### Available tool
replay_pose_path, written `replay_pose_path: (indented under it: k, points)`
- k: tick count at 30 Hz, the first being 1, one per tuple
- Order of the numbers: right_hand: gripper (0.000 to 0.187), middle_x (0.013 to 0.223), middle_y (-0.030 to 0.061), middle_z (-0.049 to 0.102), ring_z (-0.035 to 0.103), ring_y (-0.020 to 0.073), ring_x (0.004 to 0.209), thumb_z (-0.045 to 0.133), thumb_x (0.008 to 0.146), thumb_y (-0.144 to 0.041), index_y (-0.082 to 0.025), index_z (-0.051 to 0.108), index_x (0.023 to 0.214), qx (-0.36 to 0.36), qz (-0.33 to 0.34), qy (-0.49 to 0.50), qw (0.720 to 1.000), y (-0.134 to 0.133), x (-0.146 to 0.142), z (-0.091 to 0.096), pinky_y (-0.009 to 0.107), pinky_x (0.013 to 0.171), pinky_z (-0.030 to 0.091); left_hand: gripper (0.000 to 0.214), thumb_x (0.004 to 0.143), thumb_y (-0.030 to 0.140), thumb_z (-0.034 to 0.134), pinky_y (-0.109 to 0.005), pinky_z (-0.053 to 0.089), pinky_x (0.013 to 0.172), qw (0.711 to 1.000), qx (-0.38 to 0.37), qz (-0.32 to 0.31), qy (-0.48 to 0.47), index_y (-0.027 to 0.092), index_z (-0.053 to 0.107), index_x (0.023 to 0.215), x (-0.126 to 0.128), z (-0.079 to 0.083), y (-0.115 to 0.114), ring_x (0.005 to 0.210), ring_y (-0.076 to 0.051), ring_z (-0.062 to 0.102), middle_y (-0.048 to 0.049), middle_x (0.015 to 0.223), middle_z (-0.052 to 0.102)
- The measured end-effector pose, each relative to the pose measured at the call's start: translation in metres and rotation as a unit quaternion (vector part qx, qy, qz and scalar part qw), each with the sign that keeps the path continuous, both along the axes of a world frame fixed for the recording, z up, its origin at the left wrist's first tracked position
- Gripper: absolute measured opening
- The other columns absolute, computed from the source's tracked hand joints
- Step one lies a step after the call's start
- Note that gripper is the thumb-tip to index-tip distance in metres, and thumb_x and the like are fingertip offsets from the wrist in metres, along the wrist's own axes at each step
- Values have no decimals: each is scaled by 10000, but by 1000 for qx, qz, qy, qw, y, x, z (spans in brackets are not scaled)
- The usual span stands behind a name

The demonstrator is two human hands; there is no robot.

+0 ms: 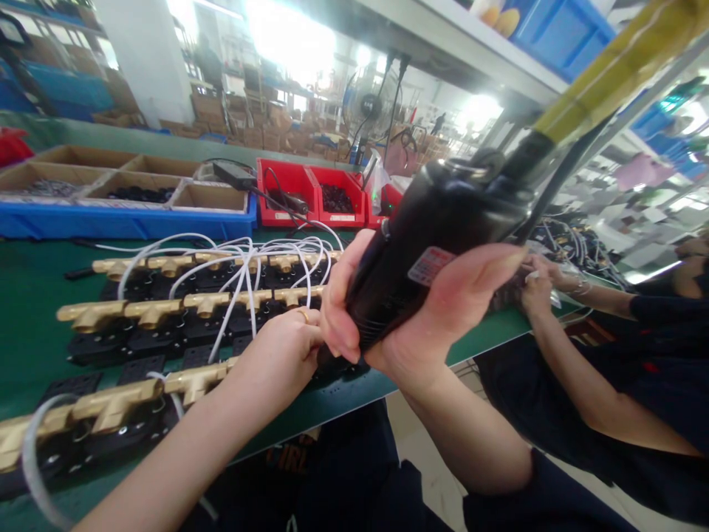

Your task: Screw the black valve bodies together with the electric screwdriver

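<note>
My right hand [421, 318] is wrapped around a black electric screwdriver [437, 214], held at a slant with its cable end up to the right. A yellow sleeve [614, 74] runs from that end toward the top right corner. My left hand [296, 336], with a ring on one finger, is closed just below and left of the driver. Its fingertips are hidden, beside a black part [337, 367]; what they grip is unclear. The driver's tip is also out of sight. Rows of brass tee fittings [152, 314] on black housings, with white cables [244, 277], stand left of my hands.
Behind the rows are a blue tray [127, 222] with cardboard compartments and red bins [285, 193] holding black parts. A shelf [470, 44] crosses overhead. At the right, a co-worker's hands [537, 284] work at the same green table [501, 332].
</note>
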State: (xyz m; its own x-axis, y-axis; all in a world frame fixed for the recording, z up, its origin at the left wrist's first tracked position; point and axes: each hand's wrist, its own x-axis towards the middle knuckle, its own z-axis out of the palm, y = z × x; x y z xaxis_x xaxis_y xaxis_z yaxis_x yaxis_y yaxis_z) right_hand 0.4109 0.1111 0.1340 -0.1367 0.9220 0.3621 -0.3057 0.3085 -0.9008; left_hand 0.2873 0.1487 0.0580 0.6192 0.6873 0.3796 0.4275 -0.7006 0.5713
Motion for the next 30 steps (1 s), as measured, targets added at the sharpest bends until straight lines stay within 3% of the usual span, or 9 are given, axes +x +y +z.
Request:
replay_pose_path:
  k: [2, 6, 10, 14, 19, 25, 30]
  points:
    - [662, 400, -32, 453, 396, 113, 321, 671, 710, -844, -211, 515, 592, 14, -3, 38, 999, 3, 1, -2, 252, 369, 337, 391, 777, -22, 512, -238, 563, 803, 1000, -3, -15, -13, 248, 795, 787, 0, -1, 0, 832, -150, 709, 11, 868, 770]
    - [656, 440, -20, 490, 428, 125, 344, 653, 722, -862, -215, 598, 628, 16, 23, 53, 998, 2, 5, -1, 252, 366, 367, 402, 804, -18, 473, -257, 560, 793, 1000, -2, -17, -5, 225, 794, 792, 0, -5, 1, 793, -162, 699, -6, 843, 766]
    - [692, 461, -14, 510, 462, 129, 369, 612, 712, -899, -210, 651, 672, 16, -7, 28, 999, -5, 5, 11, 242, 364, 368, 354, 804, -12, 503, -226, 524, 699, 1000, 1, -17, 8, 214, 768, 740, -8, 3, -3, 716, -140, 662, 10, 823, 755]
    - [726, 479, 5, 545, 480, 131, 371, 550, 721, -929, -210, 628, 652, 2, 2, 12, 1000, -7, 2, 17, 247, 357, 357, 237, 874, 127, 568, -243, 530, 672, 999, 40, 18, 7, 192, 740, 725, -24, 13, -11, 689, -150, 660, -4, 790, 738]
    - [682, 456, -28, 476, 447, 114, 380, 594, 690, -901, -221, 573, 630, -20, 18, 4, 1000, -6, 1, 15, 242, 380, 383, 356, 965, 271, 500, -312, 589, 760, 998, 49, 27, 29, 185, 733, 710, -38, 5, -17, 794, -196, 708, -54, 851, 750]
    - [614, 454, -48, 447, 442, 109, 370, 579, 679, -864, -251, 597, 654, -17, 32, -6, 999, -4, 1, 11, 237, 369, 378, 242, 958, 223, 550, -317, 601, 808, 997, 68, 10, 17, 210, 777, 874, -39, -2, -17, 868, -195, 713, -52, 966, 767]
    - [519, 429, -41, 455, 406, 121, 362, 652, 755, -756, -253, 591, 641, 12, 41, 10, 999, -2, -2, 9, 274, 381, 338, 257, 928, 161, 584, -282, 585, 743, 995, 98, -10, 6, 181, 713, 707, -38, 1, -14, 814, -185, 712, -43, 897, 765]
